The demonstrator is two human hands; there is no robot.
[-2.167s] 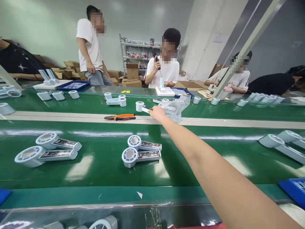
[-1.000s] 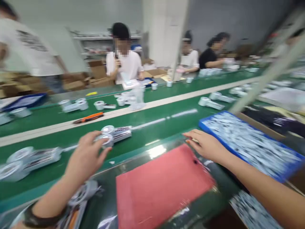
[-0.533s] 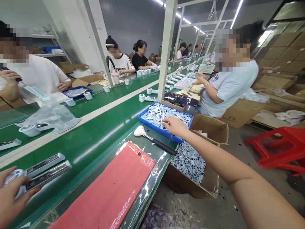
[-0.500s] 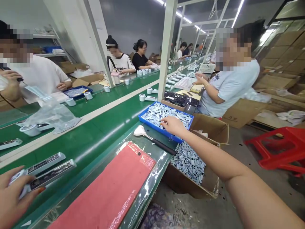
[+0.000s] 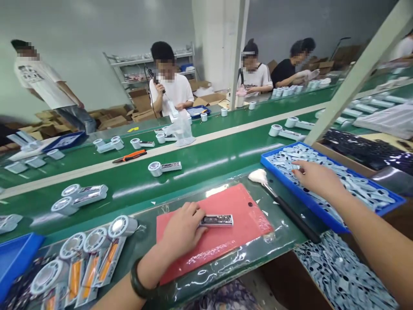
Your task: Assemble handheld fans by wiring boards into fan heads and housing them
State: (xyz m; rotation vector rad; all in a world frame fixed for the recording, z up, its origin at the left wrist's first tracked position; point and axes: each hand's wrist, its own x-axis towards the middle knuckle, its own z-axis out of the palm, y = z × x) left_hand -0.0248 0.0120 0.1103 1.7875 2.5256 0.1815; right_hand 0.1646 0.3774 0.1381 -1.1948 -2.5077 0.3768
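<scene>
Pale blue casing (image 5: 219, 220) sits on the red mat (image 5: 240, 202), long axis running rightward toward the blue tray (image 5: 279, 175); my left hand (image 5: 182, 226) grips its left end, right hand (image 5: 318, 178)'s over the tray, fingers narrow, can't tell if pinching anything

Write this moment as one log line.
left hand: holding pale-blue oblong plastic unit over red rectangular mat | right hand: above blue rectangular tray of pale-blue plastic parts
</scene>
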